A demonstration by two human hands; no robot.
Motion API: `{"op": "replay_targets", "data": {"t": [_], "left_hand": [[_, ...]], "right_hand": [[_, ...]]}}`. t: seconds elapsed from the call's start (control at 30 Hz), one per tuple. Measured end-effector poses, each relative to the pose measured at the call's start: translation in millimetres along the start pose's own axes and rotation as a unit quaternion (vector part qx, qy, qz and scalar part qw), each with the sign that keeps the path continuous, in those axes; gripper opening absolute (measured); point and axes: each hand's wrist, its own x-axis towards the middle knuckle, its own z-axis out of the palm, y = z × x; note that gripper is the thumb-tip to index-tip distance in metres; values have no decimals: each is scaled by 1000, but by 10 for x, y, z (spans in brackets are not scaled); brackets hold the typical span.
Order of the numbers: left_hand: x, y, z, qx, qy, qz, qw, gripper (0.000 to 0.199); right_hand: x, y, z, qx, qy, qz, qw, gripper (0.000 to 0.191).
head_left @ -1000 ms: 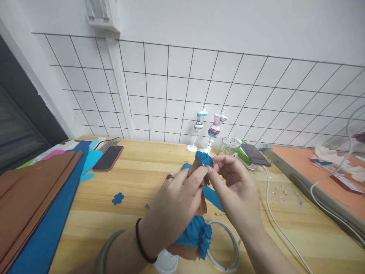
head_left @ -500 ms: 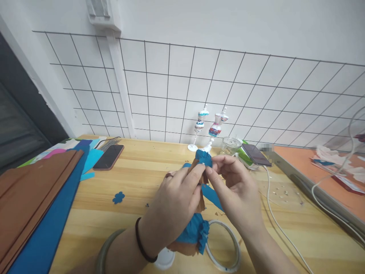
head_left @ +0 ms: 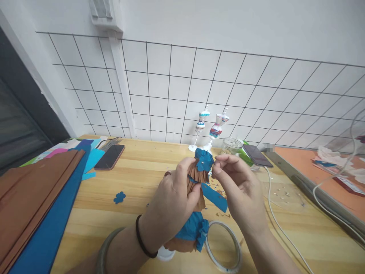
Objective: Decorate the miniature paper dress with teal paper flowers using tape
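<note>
Seems at the stage of settling a blue flower (head_left: 202, 166), pale dot at its centre, on the upper part of a dress (head_left: 199, 177), between both hands above the table (head_left: 94, 220). Clasping the dress from the side with left hand (head_left: 173, 201), thumb and index parted around brown pleats. Holding right hand (head_left: 243, 186) just beside the flower, fingertips close together; cannot tell whether pinching anything. Probably calls next for a light press, sparing the pleats. Rightward, on a clear tray (head_left: 293, 201): scattered pale bits (head_left: 287, 194). Farther back, a jar (head_left: 231, 144), contents unclear.
</note>
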Motion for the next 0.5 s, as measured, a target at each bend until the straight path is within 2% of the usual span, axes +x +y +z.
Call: {"op": "replay_targets", "data": {"t": [0.2, 0.33, 0.5], "left_hand": [[66, -40, -71, -110, -17, -90, 990, 69], [143, -144, -88, -185, -32, -101, 977, 78], [239, -324, -139, -207, -14, -104, 973, 79]], "right_hand": [[-4, 32, -15, 14, 3, 4, 1000, 9], [-4, 33, -11, 3, -4, 7, 1000, 10], [-1, 28, 7, -14, 0, 19, 1000, 12]]}}
